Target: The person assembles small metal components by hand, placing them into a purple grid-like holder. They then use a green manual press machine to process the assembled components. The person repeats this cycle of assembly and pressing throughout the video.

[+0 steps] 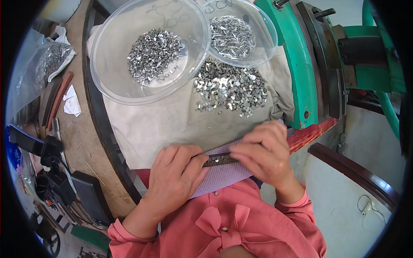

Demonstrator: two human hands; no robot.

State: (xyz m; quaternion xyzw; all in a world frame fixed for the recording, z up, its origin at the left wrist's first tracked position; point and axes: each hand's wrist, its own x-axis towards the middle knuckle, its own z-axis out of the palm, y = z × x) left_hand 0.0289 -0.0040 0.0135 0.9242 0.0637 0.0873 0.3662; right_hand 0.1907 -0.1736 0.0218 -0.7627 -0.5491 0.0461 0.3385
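Note:
A narrow dark strip with a row of slots and small metal bits along it lies across my lap on a purple textured cloth. My left hand is closed over its left end, thumb and fingers bent round it. Above the strip's right end, my right hand has its fingers drawn together in a pinch, slightly blurred. Whatever sits between those fingertips is hidden. Beyond my hands, a loose pile of small shiny metal pieces is spread on a beige cloth.
A large clear plastic bowl holds short metal cylinders; a smaller clear bowl holds thin metal pins. Green machinery stands at right. To the left, a wooden bench carries a bag of metal parts and a black device.

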